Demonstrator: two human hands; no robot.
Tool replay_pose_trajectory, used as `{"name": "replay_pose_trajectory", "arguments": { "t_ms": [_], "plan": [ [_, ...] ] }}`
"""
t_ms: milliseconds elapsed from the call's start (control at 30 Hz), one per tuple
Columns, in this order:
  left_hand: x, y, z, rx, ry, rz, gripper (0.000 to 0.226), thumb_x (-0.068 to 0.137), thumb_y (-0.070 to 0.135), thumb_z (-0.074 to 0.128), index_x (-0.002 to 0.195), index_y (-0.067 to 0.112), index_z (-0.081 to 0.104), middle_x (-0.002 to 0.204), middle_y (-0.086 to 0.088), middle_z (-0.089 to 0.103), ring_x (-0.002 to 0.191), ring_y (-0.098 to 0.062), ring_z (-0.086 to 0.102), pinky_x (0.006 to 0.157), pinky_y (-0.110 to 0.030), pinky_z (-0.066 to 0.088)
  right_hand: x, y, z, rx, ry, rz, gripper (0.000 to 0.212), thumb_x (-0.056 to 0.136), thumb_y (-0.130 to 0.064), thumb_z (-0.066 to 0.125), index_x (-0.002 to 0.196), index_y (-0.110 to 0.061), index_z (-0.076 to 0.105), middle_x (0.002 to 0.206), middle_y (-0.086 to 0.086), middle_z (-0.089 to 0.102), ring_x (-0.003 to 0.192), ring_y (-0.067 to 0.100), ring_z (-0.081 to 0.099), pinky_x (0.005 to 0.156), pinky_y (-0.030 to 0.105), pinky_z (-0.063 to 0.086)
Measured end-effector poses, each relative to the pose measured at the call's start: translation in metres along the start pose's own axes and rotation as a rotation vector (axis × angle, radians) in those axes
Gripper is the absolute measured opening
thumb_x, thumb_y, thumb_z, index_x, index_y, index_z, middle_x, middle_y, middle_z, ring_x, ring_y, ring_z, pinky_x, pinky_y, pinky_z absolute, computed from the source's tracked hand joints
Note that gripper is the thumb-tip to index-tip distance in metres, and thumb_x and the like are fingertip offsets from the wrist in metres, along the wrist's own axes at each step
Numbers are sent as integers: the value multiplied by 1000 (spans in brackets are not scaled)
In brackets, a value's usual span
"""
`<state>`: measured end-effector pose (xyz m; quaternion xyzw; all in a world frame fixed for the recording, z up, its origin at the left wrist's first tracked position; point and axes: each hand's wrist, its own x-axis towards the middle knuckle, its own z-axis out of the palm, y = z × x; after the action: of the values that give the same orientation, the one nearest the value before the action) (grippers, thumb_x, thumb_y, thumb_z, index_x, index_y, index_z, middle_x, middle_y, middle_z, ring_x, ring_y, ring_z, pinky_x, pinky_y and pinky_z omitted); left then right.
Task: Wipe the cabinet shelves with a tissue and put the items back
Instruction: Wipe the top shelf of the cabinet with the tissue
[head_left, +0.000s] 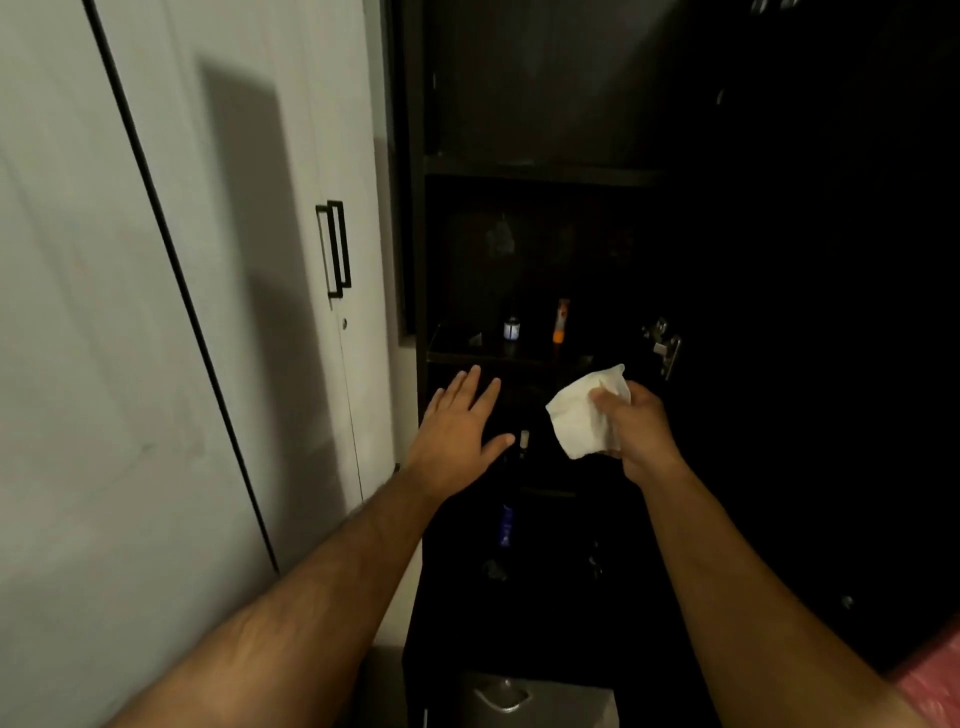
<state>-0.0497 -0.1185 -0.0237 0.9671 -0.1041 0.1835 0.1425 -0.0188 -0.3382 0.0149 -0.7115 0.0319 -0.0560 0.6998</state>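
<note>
A dark open cabinet fills the middle of the head view, with shelf edges (519, 171) high up and a lower shelf (488, 357) just above my hands. On that lower shelf stand a small white-labelled jar (511, 329) and an orange tube (561, 319). My right hand (636, 434) is closed on a crumpled white tissue (584, 415), held in front of the cabinet below that shelf. My left hand (460, 431) is spread flat with fingers apart, holding nothing. A dark bottle (506, 519) with a pale cap stands in the lower compartment below my hands.
White wardrobe doors (182, 312) with black handles (335, 249) stand to the left. A metal hinge (665, 343) sits on the cabinet's right side, beside the dark open door. A drawer with a metal handle (504, 699) lies at the bottom; pink fabric (935, 686) shows bottom right.
</note>
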Motion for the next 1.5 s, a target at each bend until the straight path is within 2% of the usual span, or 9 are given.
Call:
{"name": "replay_pose_trajectory", "arguments": {
  "t_ms": [300,433,600,700,867,1067,1167,1300,1500],
  "plan": [
    [62,4,-71,26,268,44,73,95,52,49,155,24,19,163,-3,10,150,-19,3,122,-41,8,29,-49,19,167,47,-68,14,94,-5,56,107,-8,60,106,20,65,85,33,63,78,45,53],
    [89,-1,-102,92,335,79,74,95,51,50,155,25,16,163,-4,8,150,-17,2,122,-41,11,39,-90,22,339,-7,-102,29,95,-1,47,121,-5,58,109,18,64,95,36,63,66,36,51],
    [125,-17,-149,120,445,153,73,95,51,50,155,24,16,163,-4,8,151,-18,1,122,-43,12,48,-171,39,426,76,-271,23,93,-6,51,112,-11,60,103,11,66,91,26,65,67,34,52],
    [145,-24,-179,136,493,187,73,95,52,49,155,25,16,164,-4,7,150,-18,0,122,-41,10,58,-210,48,283,173,-456,23,91,-8,52,112,-12,61,103,9,67,91,22,67,74,35,55],
    [174,-27,-219,155,576,252,74,95,51,51,154,23,18,163,-7,8,151,-20,2,120,-40,9,82,-255,51,27,343,-752,15,92,-20,55,100,-10,62,88,4,68,78,14,66,62,25,51],
    [203,-30,-258,198,624,293,74,94,52,52,154,24,19,164,-6,7,150,-20,2,120,-41,10,122,-294,50,-121,422,-792,12,90,-21,57,82,-13,61,73,0,61,69,17,61,59,29,48],
    [213,-32,-272,231,674,298,74,94,50,53,154,23,21,163,-8,9,150,-21,4,119,-42,11,136,-306,49,-201,313,-757,7,88,-13,61,82,-12,65,77,5,64,72,19,63,62,29,50],
    [221,-35,-280,241,721,283,74,93,48,56,153,20,24,162,-9,12,150,-23,9,119,-44,16,151,-313,50,-269,-24,-704,6,84,-7,70,84,-5,65,72,5,63,64,15,61,49,19,49],
    [231,-33,-280,271,759,270,73,92,48,57,152,18,28,161,-11,17,149,-26,15,118,-47,22,180,-327,43,-558,-21,-664,5,85,-10,67,80,-11,65,74,5,63,71,20,61,57,27,47]
  ]
}}
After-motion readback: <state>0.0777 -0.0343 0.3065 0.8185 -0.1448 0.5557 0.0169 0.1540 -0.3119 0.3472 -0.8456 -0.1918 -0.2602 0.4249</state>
